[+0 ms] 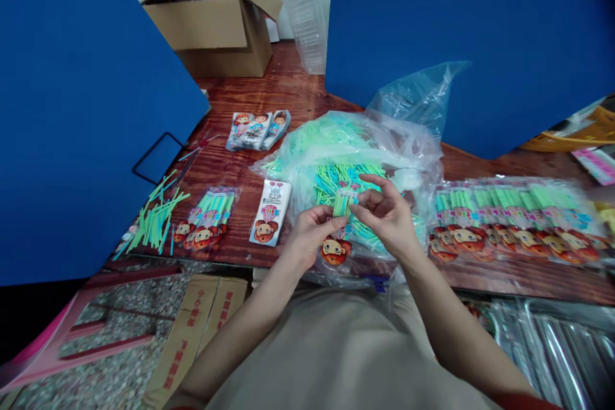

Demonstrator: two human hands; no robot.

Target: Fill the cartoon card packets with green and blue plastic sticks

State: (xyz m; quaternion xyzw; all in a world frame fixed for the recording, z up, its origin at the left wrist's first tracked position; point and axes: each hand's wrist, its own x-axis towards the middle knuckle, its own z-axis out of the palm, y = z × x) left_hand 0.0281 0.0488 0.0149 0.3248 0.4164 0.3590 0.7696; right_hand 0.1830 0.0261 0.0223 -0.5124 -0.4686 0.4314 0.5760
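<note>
"Pinching what, left hand [312,230]?"

"Clear packet [335,248] with a cartoon head printed at the near end, green sticks upright in the far part. Thumb and fingers are closed on its left side."

"Right hand [391,218]?"

"Just beside the left, thumb and index at the packet's right edge, other fingers curled and lifted. Can't tell if it grips film, sticks or neither."

"Packet location?"

"In front of the torso, between both hands, above the near side of the open bulk bag [418,163] of loose green and blue sticks [331,179]."

"Handling tips?"

"My read: pinch low and light, so the film doesn't crush. Line up the stick ends with the right fingertips; push along their length, never sideways, since thin sticks probably bend. Keep the printed face flat."

"Nearby?"

"White printed sleeves [270,213] left of the bag; stick-filled packets [207,218] beyond them, beside a loose stick pile [158,221]. Overlapping row of filled packets [514,221] on the right."
</note>
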